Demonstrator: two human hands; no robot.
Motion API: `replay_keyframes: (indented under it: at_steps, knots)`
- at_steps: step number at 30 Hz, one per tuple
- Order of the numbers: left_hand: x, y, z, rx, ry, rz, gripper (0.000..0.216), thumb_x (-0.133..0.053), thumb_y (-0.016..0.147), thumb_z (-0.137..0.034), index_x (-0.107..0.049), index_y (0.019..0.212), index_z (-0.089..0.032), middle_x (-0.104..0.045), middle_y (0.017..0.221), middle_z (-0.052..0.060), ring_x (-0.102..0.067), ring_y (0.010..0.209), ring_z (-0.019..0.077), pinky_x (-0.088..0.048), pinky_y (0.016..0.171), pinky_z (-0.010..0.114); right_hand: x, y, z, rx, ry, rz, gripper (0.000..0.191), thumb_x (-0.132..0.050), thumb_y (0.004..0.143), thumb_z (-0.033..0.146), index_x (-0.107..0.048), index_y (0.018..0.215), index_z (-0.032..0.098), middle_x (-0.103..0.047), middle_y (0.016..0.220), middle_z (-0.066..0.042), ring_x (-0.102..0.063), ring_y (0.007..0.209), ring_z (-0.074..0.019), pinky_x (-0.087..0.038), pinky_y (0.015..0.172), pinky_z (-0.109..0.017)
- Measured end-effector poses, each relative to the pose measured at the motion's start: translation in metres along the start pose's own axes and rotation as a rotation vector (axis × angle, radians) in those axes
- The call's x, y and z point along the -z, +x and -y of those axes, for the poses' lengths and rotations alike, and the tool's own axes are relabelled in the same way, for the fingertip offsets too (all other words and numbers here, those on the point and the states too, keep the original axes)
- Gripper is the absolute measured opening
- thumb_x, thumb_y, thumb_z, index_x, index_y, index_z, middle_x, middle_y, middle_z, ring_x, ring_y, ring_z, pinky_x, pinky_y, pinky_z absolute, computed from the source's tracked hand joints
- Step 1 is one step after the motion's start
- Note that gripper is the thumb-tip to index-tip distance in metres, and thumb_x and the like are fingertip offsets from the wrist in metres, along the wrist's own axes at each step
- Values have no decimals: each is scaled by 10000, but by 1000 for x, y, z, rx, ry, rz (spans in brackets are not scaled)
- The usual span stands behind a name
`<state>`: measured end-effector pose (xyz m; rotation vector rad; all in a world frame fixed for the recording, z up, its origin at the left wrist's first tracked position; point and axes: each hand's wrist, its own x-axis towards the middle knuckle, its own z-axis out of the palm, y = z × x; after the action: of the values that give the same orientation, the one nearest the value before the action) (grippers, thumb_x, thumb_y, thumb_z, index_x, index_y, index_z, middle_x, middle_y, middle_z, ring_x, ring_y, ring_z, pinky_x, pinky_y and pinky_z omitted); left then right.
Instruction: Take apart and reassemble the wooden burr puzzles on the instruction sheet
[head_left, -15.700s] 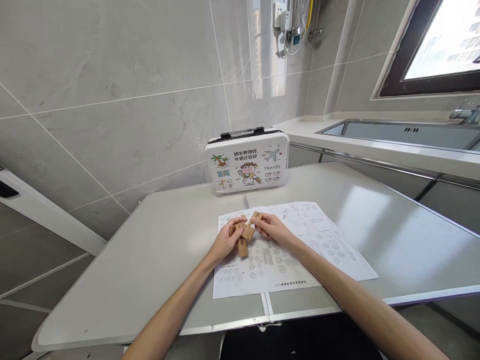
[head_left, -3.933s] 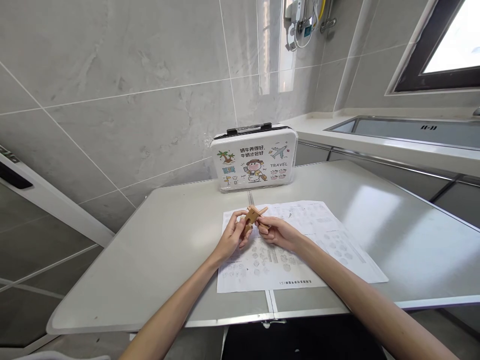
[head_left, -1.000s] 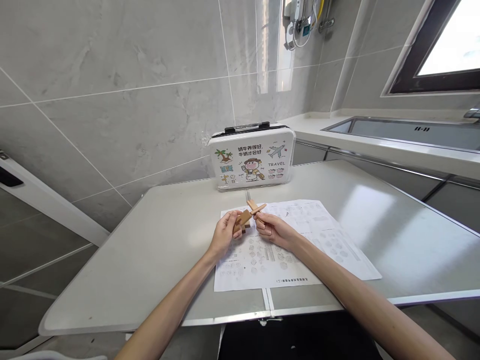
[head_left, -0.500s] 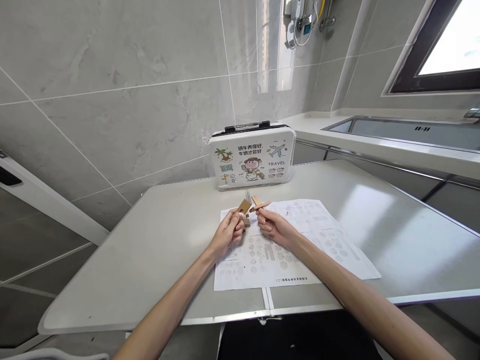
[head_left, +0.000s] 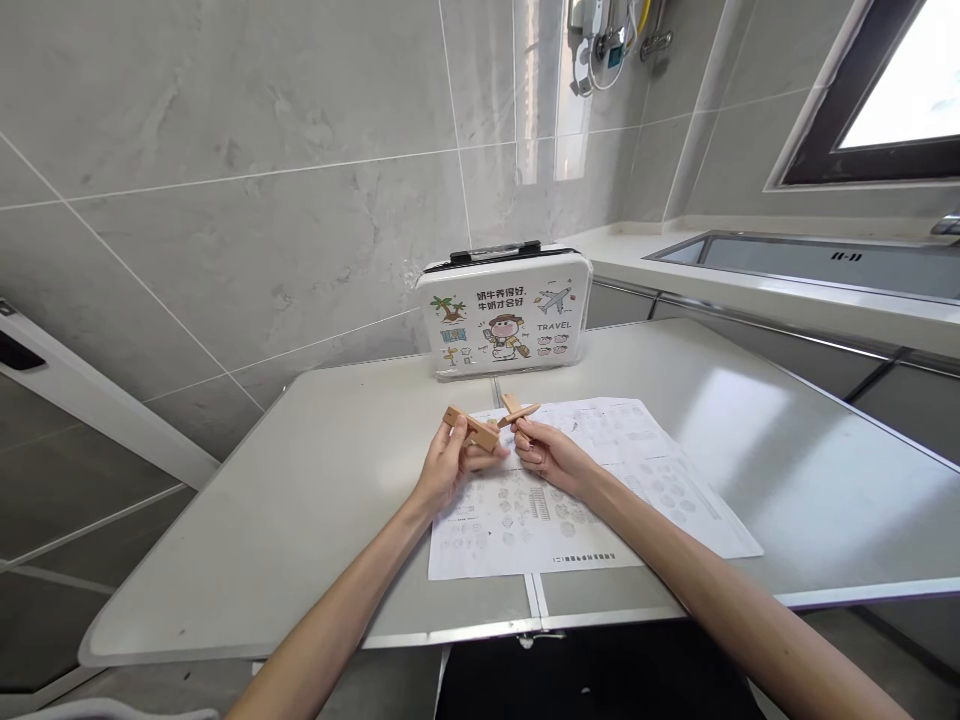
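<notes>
My left hand (head_left: 448, 462) is closed on a notched wooden block (head_left: 480, 432), its thumb on top and its fingers underneath. The block slants down to the right, with a flat face turned toward me. In my right hand (head_left: 551, 455) are crossed wooden pieces (head_left: 519, 410), pinched between thumb and fingertips. One piece points up and away, the other lies across it. The two sets of wood are close together; whether they touch I cannot tell. Beneath both hands lies a printed paper sheet (head_left: 600, 520) with small diagrams.
The sheet rests on a grey folding table (head_left: 300, 530) with a seam down its middle. A white cartoon-printed case (head_left: 504, 320) with a black handle stands at the back against the tiled wall. A counter with a sink (head_left: 810, 262) runs along the right.
My left hand has turned its wooden block, which now slants down to the right instead of up to the right. My right hand and its crossed pieces stay almost where they were.
</notes>
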<state>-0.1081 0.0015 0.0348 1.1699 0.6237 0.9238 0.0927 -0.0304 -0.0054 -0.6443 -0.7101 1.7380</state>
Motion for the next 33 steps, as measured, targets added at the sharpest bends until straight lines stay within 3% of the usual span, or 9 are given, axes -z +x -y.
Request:
replay_keyframes:
  at_steps: [3,5,10,14,21,27,33]
  knots:
    - [-1,-1,3,61,-18,39,465,-681,897,-617,-474,1039,-226,-632,818,-27,-538,491,78,-494,500,232,-1,-1,0,-11,-3,4,328,-785,878,437,-574,895,187,-500,641,60,-320,468,-55,-224,421,-198]
    - [-1,-2,5,60,-30,52,427,-708,909,-548,-464,1076,-241,-551,760,-70,-437,474,40,-398,474,164,-2,-1,0,-6,5,10,319,-784,878,431,-591,934,183,-507,655,60,-323,468,-54,-229,423,-198]
    - [-1,-2,5,36,36,139,455,-701,927,-503,-521,1224,-210,-588,862,-10,-451,550,50,-382,529,197,-3,-2,0,-3,12,9,312,-789,867,424,-580,901,195,-501,650,57,-307,466,-61,-226,416,-200]
    - [-1,-3,7,24,120,165,436,-638,955,-557,-474,1220,-252,-554,791,-48,-361,489,43,-313,494,189,-4,-3,1,-29,7,45,304,-760,887,424,-556,857,202,-469,625,59,-276,460,-66,-214,415,-206]
    - [0,-5,9,94,158,213,453,-617,948,-606,-418,1198,-286,-435,700,-89,-288,497,59,-243,482,167,-2,-6,1,-118,-21,259,426,-644,969,417,-435,663,207,-325,550,60,-198,463,-81,-198,414,-204]
    - [-2,-7,10,128,140,260,449,-590,953,-633,-450,1183,-274,-362,658,-99,-267,480,59,-227,478,167,-5,-14,4,-147,64,366,265,-660,969,360,-532,809,193,-304,570,86,-173,438,-65,-183,397,-185]
    - [-2,-7,8,126,106,294,459,-596,955,-620,-482,1185,-239,-481,728,-62,-313,483,52,-292,488,197,-6,-18,6,-173,14,501,258,-706,953,367,-522,897,195,-425,622,89,-262,388,-31,-241,366,-159]
